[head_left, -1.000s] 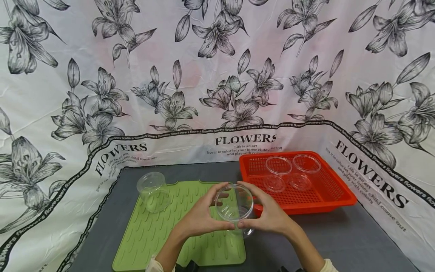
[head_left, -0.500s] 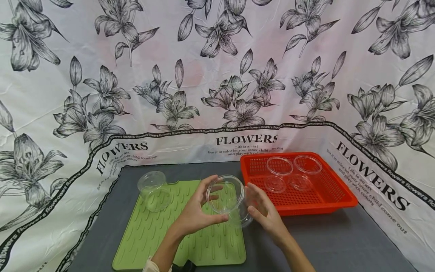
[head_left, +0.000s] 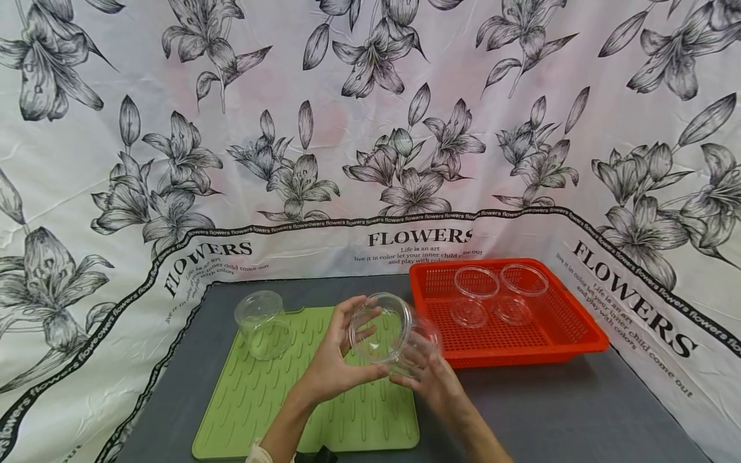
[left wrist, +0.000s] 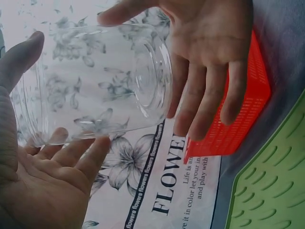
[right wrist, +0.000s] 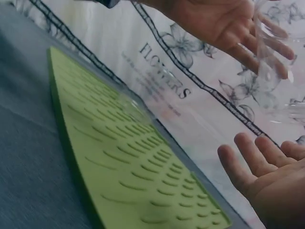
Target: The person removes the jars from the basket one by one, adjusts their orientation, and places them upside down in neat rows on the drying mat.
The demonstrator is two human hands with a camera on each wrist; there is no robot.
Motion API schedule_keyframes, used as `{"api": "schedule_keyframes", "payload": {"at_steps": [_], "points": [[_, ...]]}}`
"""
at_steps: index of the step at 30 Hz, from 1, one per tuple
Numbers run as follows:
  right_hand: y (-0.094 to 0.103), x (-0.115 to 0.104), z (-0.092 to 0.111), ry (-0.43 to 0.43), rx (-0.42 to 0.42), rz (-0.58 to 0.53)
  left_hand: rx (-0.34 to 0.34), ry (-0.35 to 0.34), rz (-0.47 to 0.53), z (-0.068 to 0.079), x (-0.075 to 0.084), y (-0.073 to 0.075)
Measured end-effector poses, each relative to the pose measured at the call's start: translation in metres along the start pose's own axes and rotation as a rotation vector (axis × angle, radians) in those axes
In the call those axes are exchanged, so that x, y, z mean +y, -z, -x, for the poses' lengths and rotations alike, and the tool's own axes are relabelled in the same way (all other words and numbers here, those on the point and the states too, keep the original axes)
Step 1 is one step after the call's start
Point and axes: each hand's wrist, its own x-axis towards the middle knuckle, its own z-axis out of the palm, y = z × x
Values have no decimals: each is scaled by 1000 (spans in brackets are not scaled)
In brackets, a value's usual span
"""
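Watch that left hand (head_left: 332, 360), because it looks like it's carrying the clear cup (left wrist: 102, 83) pretty much solo: thumb on one side, fingers on the other, cup tipped onto its side in the air. Smooth walls plus a fingertip hold could let it twist or slide out if you loosen up too much, I reckon. Your right hand (head_left: 431, 379) is spread wide, fingers fairly straight, just beside the end that looks like the base; I can't tell for sure if it's touching, and a clumsy bump from there could knock the cup loose. Position-wise, the cup is inside your left grip, between both hands, above the right side of the green mat (head_left: 353, 418). If it dropped, it'd probably bounce off the mat's edge onto the grey table (head_left: 550, 408). Further out, a lone cup (head_left: 263, 325) is by the mat's far left corner, well apart from you, and the red basket (head_left: 521, 355) with two more cups (head_left: 476, 289) is off to the right, so swinging wide could clip its rim.
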Motion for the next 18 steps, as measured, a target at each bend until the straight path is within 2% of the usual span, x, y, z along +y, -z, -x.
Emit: {"api": "schedule_keyframes", "payload": {"at_steps": [3, 7, 13, 18], "points": [[0, 8, 0, 3, -62, -103, -4, -10, 21, 1, 0, -1], [0, 17, 1, -13, -96, -194, -5, -19, 44, 3, -3, -3], [1, 24, 0, -52, -132, -334, 2, -31, 73, 6, -5, -7], [-2, 26, -2, -45, -125, -440, 11, -41, 97, 9, -5, -10]]}}
